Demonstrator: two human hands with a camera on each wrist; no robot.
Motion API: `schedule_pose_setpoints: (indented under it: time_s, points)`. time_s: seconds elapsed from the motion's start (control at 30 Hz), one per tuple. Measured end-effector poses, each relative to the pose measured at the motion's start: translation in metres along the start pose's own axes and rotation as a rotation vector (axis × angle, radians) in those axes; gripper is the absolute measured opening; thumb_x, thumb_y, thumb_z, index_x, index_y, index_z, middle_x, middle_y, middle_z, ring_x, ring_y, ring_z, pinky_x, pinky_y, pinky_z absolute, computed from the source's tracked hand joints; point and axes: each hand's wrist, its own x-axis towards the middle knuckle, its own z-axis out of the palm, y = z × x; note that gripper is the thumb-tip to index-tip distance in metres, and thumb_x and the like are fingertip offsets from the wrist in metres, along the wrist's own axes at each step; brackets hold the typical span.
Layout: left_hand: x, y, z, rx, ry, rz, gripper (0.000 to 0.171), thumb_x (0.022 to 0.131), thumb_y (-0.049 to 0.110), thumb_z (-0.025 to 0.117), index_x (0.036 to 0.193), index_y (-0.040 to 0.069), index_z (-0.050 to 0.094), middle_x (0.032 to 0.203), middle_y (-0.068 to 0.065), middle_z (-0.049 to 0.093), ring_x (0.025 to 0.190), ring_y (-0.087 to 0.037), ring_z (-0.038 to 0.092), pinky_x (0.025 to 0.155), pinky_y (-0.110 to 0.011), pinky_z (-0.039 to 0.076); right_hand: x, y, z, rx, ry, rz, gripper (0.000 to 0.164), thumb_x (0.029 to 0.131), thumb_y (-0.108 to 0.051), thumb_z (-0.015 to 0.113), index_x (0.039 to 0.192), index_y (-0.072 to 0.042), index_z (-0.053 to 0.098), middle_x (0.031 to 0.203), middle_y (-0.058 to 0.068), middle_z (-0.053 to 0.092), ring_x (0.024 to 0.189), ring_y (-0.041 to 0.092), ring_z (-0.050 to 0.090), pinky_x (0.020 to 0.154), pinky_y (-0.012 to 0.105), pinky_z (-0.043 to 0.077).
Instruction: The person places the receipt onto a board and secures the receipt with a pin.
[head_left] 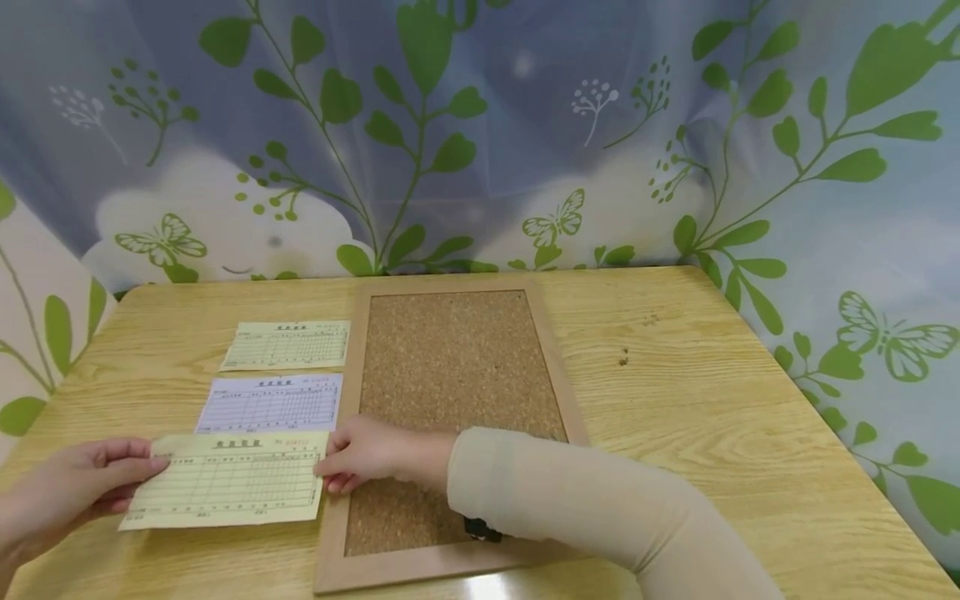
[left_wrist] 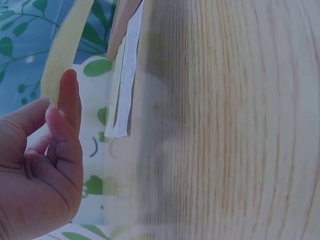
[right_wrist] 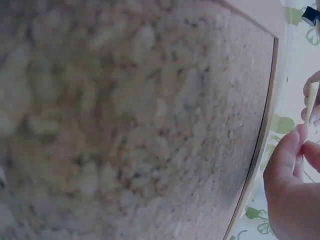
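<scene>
Slip [head_left: 221, 487], yellow, is held in the head view between your left hand [head_left: 90, 487], pinching its left edge, and your right hand [head_left: 367, 454], pinching its right edge over the side of the corkboard [head_left: 450, 358]. A white slip [head_left: 266, 404] and a second yellow slip [head_left: 288, 346] lie beyond it on the worktop [head_left: 712, 417]. In the left wrist view, your left grip pinches it, raised off the worktop. In the right wrist view, your right grip pinches it, with the corkboard alongside.
</scene>
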Motion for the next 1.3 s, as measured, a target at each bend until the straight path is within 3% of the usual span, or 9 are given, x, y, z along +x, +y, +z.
schedule_pose_setpoints:
  time_s: [0.23,0.37,0.6,0.77,1.03,1.3]
  points:
    - [-0.004,0.006,0.004,-0.006,0.005,-0.033,0.019,0.093,0.026,0.06,0.097,0.008,0.055,0.082,0.004,0.058,0.069,-0.007,0.057,0.065,-0.025,0.052,-0.002,0.002,-0.004,0.127,0.046,0.026,0.025,0.089,-0.002,0.061,0.065,-0.002,0.055,0.059,0.005,0.058,0.053,0.009,0.056,0.054,0.021,0.051]
    - [-0.004,0.009,0.007,0.012,-0.004,-0.032,0.025,0.093,0.027,0.06,0.101,0.004,0.054,0.083,0.003,0.056,0.07,-0.008,0.056,0.067,-0.026,0.053,-0.004,0.004,-0.006,0.187,0.08,0.038,0.019,0.088,-0.001,0.062,0.07,0.0,0.058,0.06,0.005,0.058,0.054,0.009,0.056,0.057,0.022,0.052]
    - [-0.004,0.009,0.008,0.015,-0.041,-0.028,0.026,0.093,0.028,0.058,0.103,0.004,0.058,0.084,0.002,0.057,0.071,-0.009,0.057,0.067,-0.026,0.052,-0.008,0.005,-0.008,0.178,0.108,0.029,0.012,0.087,-0.001,0.062,0.076,0.003,0.061,0.062,0.004,0.058,0.057,0.008,0.057,0.062,0.024,0.053]
    - [-0.007,0.01,0.008,0.002,-0.095,0.014,0.026,0.097,0.024,0.053,0.108,0.002,0.06,0.086,0.001,0.059,0.073,-0.009,0.058,0.068,-0.027,0.052,-0.01,0.008,-0.01,0.191,0.107,0.032,0.011,0.088,0.0,0.062,0.078,0.004,0.062,0.063,0.004,0.058,0.057,0.009,0.056,0.063,0.024,0.053]
    - [-0.007,0.01,0.012,-0.075,-0.152,0.042,0.018,0.098,0.02,0.05,0.099,0.011,0.065,0.087,0.002,0.066,0.072,-0.009,0.061,0.066,-0.026,0.053,-0.011,0.009,-0.013,0.222,0.105,0.032,0.008,0.087,0.001,0.062,0.083,0.006,0.063,0.064,0.005,0.059,0.056,0.009,0.057,0.062,0.024,0.053]
    - [-0.003,0.016,0.021,-0.02,-0.139,0.053,0.02,0.097,0.025,0.051,0.104,0.011,0.064,0.085,0.005,0.062,0.072,-0.007,0.059,0.067,-0.026,0.052,-0.017,0.012,-0.023,0.259,0.122,0.023,0.006,0.086,0.003,0.062,0.082,0.007,0.062,0.064,0.007,0.059,0.056,0.01,0.057,0.061,0.025,0.053]
